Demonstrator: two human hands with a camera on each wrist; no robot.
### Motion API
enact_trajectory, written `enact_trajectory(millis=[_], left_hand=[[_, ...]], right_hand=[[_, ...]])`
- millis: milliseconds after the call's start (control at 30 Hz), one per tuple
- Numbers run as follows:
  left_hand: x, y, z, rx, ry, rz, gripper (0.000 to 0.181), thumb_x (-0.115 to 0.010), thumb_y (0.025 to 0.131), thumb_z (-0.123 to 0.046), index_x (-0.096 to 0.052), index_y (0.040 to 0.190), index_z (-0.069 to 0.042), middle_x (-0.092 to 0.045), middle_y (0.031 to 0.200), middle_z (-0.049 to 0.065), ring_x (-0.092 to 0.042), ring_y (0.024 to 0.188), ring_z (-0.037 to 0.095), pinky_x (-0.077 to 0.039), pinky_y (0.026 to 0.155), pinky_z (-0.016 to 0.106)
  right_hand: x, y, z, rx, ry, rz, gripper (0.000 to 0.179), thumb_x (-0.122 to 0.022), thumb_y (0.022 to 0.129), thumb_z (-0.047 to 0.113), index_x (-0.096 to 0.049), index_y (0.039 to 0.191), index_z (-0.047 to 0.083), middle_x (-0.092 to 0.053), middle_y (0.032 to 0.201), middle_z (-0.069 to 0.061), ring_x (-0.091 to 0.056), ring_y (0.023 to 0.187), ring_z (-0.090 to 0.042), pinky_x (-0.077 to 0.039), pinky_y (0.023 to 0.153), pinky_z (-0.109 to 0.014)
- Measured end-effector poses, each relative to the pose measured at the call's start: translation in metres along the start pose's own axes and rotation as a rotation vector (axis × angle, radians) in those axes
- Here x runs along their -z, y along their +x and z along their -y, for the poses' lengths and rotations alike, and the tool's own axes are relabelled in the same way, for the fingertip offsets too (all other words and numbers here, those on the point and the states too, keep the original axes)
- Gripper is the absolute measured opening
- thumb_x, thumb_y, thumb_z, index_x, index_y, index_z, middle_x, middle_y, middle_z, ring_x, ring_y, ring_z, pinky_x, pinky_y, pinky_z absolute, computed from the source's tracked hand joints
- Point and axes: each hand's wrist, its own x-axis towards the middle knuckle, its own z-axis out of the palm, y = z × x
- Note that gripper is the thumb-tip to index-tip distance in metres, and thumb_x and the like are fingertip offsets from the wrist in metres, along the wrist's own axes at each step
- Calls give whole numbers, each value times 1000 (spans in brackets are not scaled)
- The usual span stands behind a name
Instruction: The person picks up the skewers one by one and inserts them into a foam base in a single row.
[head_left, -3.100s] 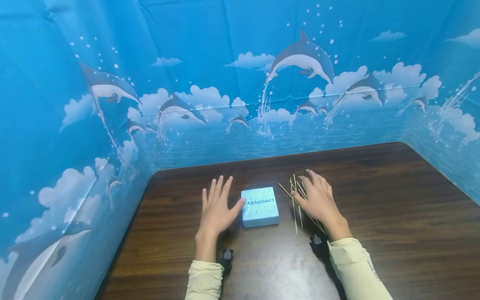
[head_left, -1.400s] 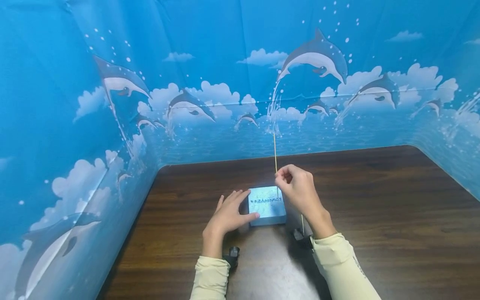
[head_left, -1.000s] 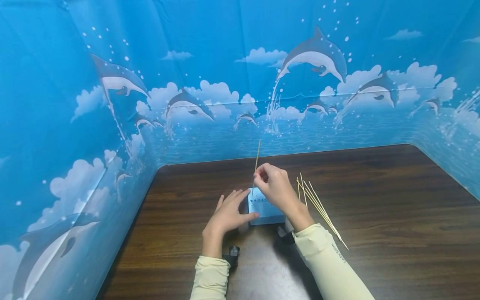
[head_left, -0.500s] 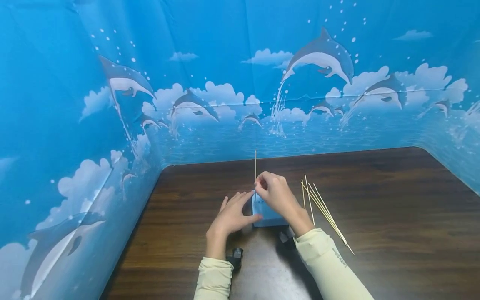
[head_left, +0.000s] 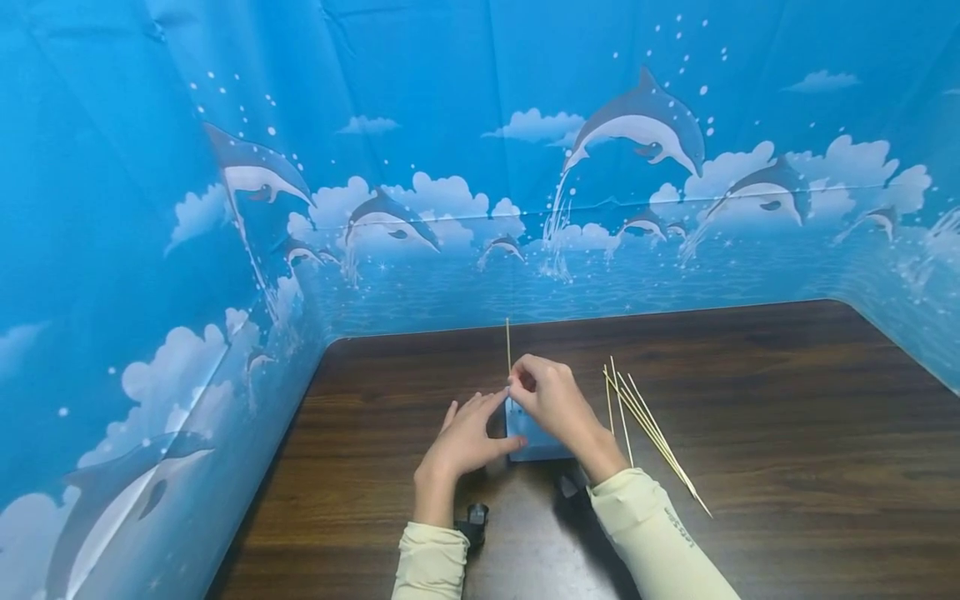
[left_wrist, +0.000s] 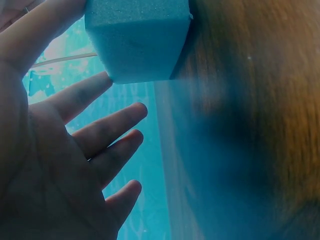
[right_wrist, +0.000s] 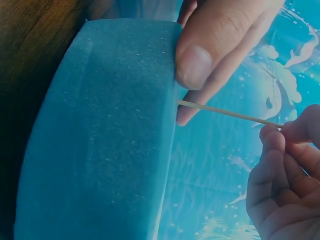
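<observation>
A light-blue foam block (head_left: pixel 536 448) sits on the table, its top partly covered by my right hand. Between thumb and fingertips, my right hand (head_left: pixel 553 404) pinches a thin wooden skewer (head_left: pixel 508 343), which stands upright near the block's left side. In the right wrist view the skewer (right_wrist: pixel 225 112) runs straight into the block's top (right_wrist: pixel 171 145). My left hand (head_left: pixel 461 442) steadies the block from the left with thumb and index finger spread and straight, touching it; its other fingers (left_wrist: pixel 112 130) stretch out beside the block.
Several loose skewers (head_left: pixel 651 425) lie in a fan on the brown wooden table (head_left: pixel 787 433), right of the block. A blue dolphin-printed curtain (head_left: pixel 450 125) walls in the table at the back and sides. Black wrist cameras (head_left: pixel 477 517) hang under both wrists.
My right hand picked a skewer from the pile, carried it left over the block, and the skewer has sunk lower into it. My left hand moved right onto the block.
</observation>
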Motion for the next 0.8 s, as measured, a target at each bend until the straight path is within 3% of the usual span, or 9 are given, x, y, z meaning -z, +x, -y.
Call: enact_trajectory(millis=[267, 467, 633, 800], left_hand=[[0, 0, 0, -9, -6, -8, 80, -73, 85, -51, -41, 152, -21, -42, 155, 4, -26, 149, 35, -5, 118, 65], [-2, -1, 2, 0, -23, 1, 81, -73, 85, -51, -41, 152, -20, -43, 155, 6, -26, 149, 36, -5, 119, 64], [-3, 0, 3, 11, -6, -4, 82, -72, 84, -55, -43, 151, -18, -44, 154, 7, -27, 148, 35, -7, 119, 63], [-2, 1, 2, 24, -14, 2, 83, -71, 83, -58, -42, 152, -20, -42, 155, 8, -26, 149, 33, -6, 120, 60]], right_hand=[[-1, -3, -1, -9, 17, -17, 12, -65, 86, -2, -64, 80, 8, -60, 72, 2, -52, 61, -8, -49, 55, -19], [-2, -9, -1, -59, 10, -6, 7, -67, 89, 4, -65, 85, 9, -61, 75, 3, -53, 63, -7, -48, 55, -20], [10, -18, -14, -145, -21, -34, 7, -71, 89, 15, -69, 90, 8, -65, 78, 1, -59, 70, -12, -51, 63, -26], [38, -31, -48, -297, -109, -64, 5, -69, 88, 11, -68, 87, 6, -63, 76, -3, -53, 64, -14, -45, 58, -28]])
